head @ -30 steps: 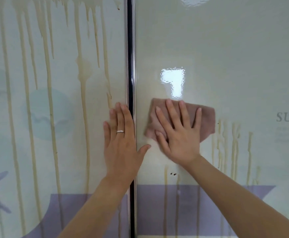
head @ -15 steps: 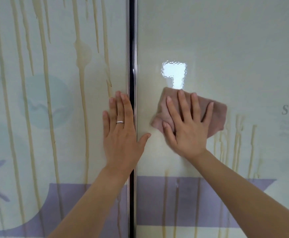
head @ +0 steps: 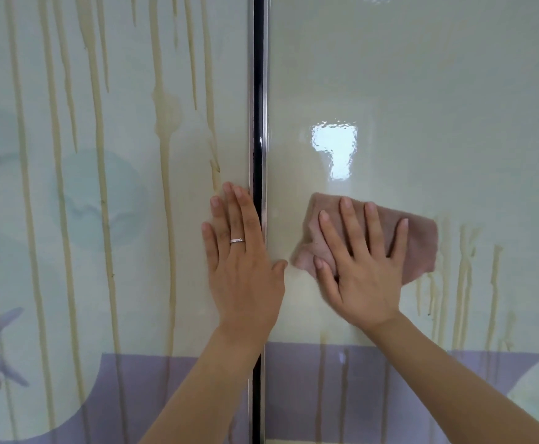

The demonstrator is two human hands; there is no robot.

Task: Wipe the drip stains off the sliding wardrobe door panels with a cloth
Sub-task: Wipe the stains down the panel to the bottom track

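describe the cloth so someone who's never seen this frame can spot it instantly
Start at the dark vertical rail between the two door panels and go to the right panel. Below the bright glare, the right hand presses a cloth flat: the only dusty-pink thing there.

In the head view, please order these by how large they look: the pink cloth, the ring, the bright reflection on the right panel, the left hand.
1. left hand
2. pink cloth, partly hidden under the right hand, so it may match the left hand
3. bright reflection
4. ring
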